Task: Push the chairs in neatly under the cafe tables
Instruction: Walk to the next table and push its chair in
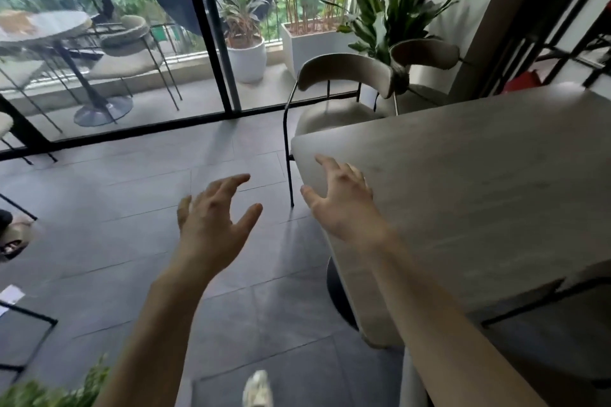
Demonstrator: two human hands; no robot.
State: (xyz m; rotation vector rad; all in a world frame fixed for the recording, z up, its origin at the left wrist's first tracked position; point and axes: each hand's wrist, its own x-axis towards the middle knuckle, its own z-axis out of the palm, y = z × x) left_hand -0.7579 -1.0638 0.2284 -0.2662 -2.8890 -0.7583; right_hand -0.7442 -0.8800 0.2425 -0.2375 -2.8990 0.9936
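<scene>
Both bare forearms reach forward. Left hand [215, 218] open, fingers spread and slightly curled, holding nothing. Right hand [340, 198] likewise open, fingers splayed, palm down, empty.

Soft daylight enters through the tall black-framed glass doors [211, 26] at the top, leaving the room evenly bright. A pale sheen lies on the grey tiled floor [139, 208] and on the near corner of the light wooden table [463, 192]. Shadows are faint. Motion blur softens everything, and the wide lens bends straight lines near the edges.
</scene>
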